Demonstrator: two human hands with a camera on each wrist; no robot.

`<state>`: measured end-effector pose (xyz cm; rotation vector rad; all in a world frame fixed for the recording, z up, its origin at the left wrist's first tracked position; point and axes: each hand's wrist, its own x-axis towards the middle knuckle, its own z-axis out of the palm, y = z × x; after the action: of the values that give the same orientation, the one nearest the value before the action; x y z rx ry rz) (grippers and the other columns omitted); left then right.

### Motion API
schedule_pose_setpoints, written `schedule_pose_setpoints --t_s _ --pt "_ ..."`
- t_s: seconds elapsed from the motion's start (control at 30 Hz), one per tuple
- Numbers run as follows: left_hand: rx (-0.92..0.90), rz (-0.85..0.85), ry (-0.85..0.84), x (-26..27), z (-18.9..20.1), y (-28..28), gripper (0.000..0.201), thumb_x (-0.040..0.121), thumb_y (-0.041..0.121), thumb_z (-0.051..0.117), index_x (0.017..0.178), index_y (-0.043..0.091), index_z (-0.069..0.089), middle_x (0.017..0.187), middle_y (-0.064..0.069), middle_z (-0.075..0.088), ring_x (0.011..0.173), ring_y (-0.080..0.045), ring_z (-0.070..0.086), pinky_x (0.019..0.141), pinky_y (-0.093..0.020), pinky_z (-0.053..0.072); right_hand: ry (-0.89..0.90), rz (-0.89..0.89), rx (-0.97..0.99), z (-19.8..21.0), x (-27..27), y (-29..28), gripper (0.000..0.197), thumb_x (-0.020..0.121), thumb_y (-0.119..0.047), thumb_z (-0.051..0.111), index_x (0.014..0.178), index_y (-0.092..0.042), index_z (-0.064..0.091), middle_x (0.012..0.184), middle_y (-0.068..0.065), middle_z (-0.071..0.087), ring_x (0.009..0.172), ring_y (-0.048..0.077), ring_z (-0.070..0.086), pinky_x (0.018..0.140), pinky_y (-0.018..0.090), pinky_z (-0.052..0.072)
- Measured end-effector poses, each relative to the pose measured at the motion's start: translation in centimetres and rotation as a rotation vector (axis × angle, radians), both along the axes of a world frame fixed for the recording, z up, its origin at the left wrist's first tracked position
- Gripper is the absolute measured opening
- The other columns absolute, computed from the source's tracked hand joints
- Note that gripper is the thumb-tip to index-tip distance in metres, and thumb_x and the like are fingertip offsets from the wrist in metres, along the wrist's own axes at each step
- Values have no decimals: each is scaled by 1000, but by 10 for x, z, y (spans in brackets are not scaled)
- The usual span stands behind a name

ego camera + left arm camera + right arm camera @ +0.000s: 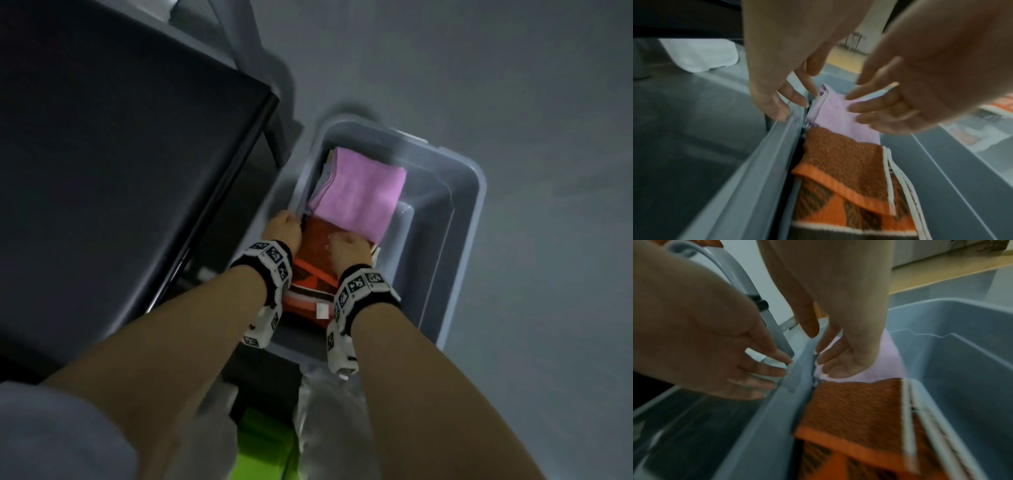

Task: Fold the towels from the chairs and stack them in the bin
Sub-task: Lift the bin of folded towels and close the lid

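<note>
A grey plastic bin (472,171) stands on the floor. Inside it, a folded pink towel (359,192) lies at the far end. A folded orange and brown patterned towel (315,240) lies nearer me, its far edge under the pink one. My left hand (282,228) is at the bin's left rim (764,154), its straight fingers (777,112) touching the rim's top. My right hand (349,246) is over the seam between the towels. Its relaxed fingertips (828,363) rest on the near left corner of the pink towel (890,363). Neither hand holds anything.
A dark seat (120,154) with grey metal legs (774,327) stands close against the bin's left side. A green object (263,445) lies by my body, below the bin's near end. The bin's right half (962,386) is bare, and grey floor lies beyond.
</note>
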<state>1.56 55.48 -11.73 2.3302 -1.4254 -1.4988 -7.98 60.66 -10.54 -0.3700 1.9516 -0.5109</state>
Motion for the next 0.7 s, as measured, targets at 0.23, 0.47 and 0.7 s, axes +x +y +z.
schedule_pose_setpoints --t_s 0.23,0.47,0.7 --pt "41 188 -77 -12 22 15 36 102 12 31 130 -1 49 134 -19 50 122 -34 47 98 -33 38 -142 23 130 18 -49 18 31 93 -17 51 118 -4 63 121 15 65 95 23 64 89 36 53" --pt "4 167 -130 -27 19 17 39 100 8 30 134 2 49 134 -26 44 120 -39 47 102 -39 39 93 47 193 11 -116 21 38 95 -22 46 128 -7 57 130 15 57 117 31 55 71 21 41" --pt "28 198 -143 -27 -8 7 38 100 13 33 134 8 50 138 -21 47 123 -37 48 100 -37 38 282 -59 419 -18 -158 39 77 90 -31 54 152 -9 15 156 17 14 143 35 20 118 43 17"
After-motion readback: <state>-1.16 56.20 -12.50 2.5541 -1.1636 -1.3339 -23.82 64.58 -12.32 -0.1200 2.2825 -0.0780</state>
